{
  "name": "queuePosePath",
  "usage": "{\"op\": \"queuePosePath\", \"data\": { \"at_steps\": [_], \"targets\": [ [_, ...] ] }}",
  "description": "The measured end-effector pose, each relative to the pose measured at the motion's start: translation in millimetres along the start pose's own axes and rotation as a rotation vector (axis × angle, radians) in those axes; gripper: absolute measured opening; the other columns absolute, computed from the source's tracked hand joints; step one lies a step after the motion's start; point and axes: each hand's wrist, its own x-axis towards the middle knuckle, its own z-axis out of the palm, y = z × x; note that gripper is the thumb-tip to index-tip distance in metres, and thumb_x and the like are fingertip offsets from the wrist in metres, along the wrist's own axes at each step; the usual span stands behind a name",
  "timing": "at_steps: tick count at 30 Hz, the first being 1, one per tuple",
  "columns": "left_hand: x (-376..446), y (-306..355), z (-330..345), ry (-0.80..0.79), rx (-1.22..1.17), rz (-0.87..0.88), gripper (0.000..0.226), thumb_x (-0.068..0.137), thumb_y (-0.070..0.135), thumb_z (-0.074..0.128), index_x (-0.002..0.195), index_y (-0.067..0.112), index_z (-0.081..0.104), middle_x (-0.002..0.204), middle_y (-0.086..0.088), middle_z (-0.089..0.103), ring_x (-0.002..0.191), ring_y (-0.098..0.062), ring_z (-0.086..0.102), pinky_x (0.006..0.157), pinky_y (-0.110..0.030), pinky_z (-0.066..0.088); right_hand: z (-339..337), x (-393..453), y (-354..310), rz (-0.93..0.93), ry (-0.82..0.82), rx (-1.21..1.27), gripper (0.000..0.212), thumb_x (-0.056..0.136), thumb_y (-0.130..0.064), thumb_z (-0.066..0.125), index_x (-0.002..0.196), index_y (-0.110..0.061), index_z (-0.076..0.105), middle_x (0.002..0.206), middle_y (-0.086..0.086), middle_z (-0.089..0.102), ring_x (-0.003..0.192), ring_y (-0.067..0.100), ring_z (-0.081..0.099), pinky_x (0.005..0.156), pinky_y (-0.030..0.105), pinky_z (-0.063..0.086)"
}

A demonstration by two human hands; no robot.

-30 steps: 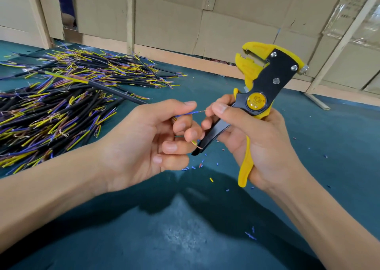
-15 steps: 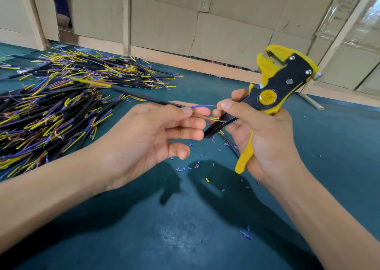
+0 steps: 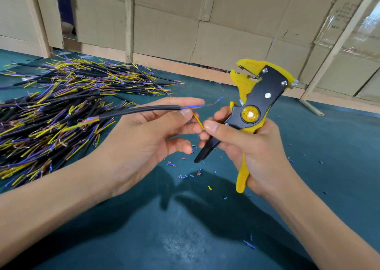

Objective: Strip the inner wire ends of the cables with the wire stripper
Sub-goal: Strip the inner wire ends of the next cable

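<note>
Head view, frame centre: left hand pinches black sheathed cable, blue wire protruding; right hand grips yellow-and-black wire stripper, apparently pinching yellow-green wire, above teal counter.

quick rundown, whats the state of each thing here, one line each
left hand: holds the black cable
black cable: lifted off the table, blue and yellow wires exposed
blue wire: insulation slid toward the tip, bare copper showing
yellow wire: pinched by right thumb
right hand: grips wire stripper
wire stripper: upright, jaws empty
cable pile: lying on table
</note>
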Motion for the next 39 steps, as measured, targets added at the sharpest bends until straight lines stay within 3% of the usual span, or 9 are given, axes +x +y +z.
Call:
{"op": "queuePosePath", "data": {
  "at_steps": [11, 16, 19, 21, 22, 24, 26, 30, 39],
  "targets": [
    [4, 1, -4, 0.029, -0.03, -0.146, 0.03, 0.082, 0.02, 0.066, 0.107, 0.009, 0.078, 0.079, -0.001, 0.067, 0.065, -0.011, 0.064, 0.053, -0.023, 0.05, 1, 0, 2, 0.036, -0.029, 0.008, 0.01, 0.081, 0.001, 0.072, 0.089, -0.003, 0.068, 0.073, 0.013, 0.065, 0.067, 0.032, 0.068, 0.071, 0.046, 0.058],
    [3, 6, -5, 0.003, -0.096, -0.313, 0.01, 0.076, 0.022, 0.073, 0.078, 0.012, 0.076, 0.076, -0.005, 0.065, 0.058, -0.013, 0.06, 0.049, -0.024, 0.048, 2, 0, 2, 0.005, 0.008, 0.02, 0.01, 0.081, 0.0, 0.072, 0.09, -0.002, 0.068, 0.075, 0.012, 0.062, 0.067, 0.032, 0.065, 0.072, 0.046, 0.057],
    [1, 10, -5, -0.007, 0.205, -0.368, 0.044, 0.081, 0.045, 0.067, 0.051, 0.016, 0.054, 0.055, -0.009, 0.056, 0.04, -0.02, 0.047, 0.038, -0.022, 0.035, 0, 1, 0, 0.005, 0.03, 0.021, 0.009, 0.08, 0.0, 0.071, 0.089, -0.002, 0.068, 0.076, 0.013, 0.062, 0.067, 0.032, 0.065, 0.072, 0.044, 0.058],
    [-2, 10, -5, -0.044, 0.444, -0.19, 0.06, 0.088, 0.052, 0.063, 0.045, 0.017, 0.042, 0.045, -0.009, 0.048, 0.034, -0.021, 0.039, 0.038, -0.02, 0.03, -1, 1, -2, 0.011, 0.035, 0.017, 0.01, 0.08, 0.0, 0.071, 0.089, -0.001, 0.067, 0.076, 0.014, 0.064, 0.067, 0.032, 0.065, 0.072, 0.044, 0.058],
    [-6, 7, -6, -0.063, 0.6, 0.013, 0.06, 0.09, 0.051, 0.063, 0.045, 0.018, 0.042, 0.043, -0.005, 0.047, 0.035, -0.018, 0.039, 0.039, -0.02, 0.031, -2, 1, -2, 0.013, 0.034, 0.015, 0.01, 0.08, -0.001, 0.071, 0.089, -0.001, 0.067, 0.076, 0.013, 0.065, 0.067, 0.032, 0.065, 0.072, 0.043, 0.058],
    [-11, 3, -11, -0.091, 0.943, 0.502, 0.043, 0.092, 0.042, 0.062, 0.057, 0.022, 0.049, 0.049, 0.005, 0.048, 0.043, -0.007, 0.041, 0.044, -0.02, 0.035, -4, 1, -3, 0.01, 0.024, -0.004, 0.01, 0.08, -0.001, 0.072, 0.089, -0.002, 0.068, 0.075, 0.012, 0.067, 0.067, 0.031, 0.066, 0.071, 0.04, 0.058],
    [-10, 1, -15, -0.102, 1.153, 0.768, 0.019, 0.091, 0.031, 0.067, 0.079, 0.019, 0.059, 0.07, 0.01, 0.055, 0.064, -0.004, 0.051, 0.059, -0.015, 0.04, -4, 1, -2, 0.009, 0.012, -0.013, 0.009, 0.081, -0.002, 0.072, 0.088, -0.004, 0.068, 0.074, 0.011, 0.068, 0.067, 0.03, 0.067, 0.071, 0.039, 0.058],
    [1, -2, -20, -0.112, 1.175, 0.72, 0.017, 0.087, 0.017, 0.074, 0.101, 0.011, 0.066, 0.101, 0.0, 0.055, 0.095, -0.013, 0.057, 0.069, -0.027, 0.054, -4, 1, -1, -0.002, 0.015, -0.053, 0.01, 0.082, -0.004, 0.073, 0.09, -0.005, 0.068, 0.073, 0.01, 0.07, 0.067, 0.033, 0.066, 0.077, 0.054, 0.059],
    [9, -12, -20, -0.063, 1.143, 0.59, 0.01, 0.094, 0.014, 0.063, 0.103, 0.018, 0.062, 0.099, 0.008, 0.057, 0.088, -0.009, 0.064, 0.071, -0.026, 0.051, -2, -1, -2, -0.064, 0.111, -0.176, 0.015, 0.083, 0.005, 0.078, 0.088, -0.004, 0.068, 0.073, 0.009, 0.069, 0.065, 0.03, 0.071, 0.068, 0.039, 0.061]
  ]
}}
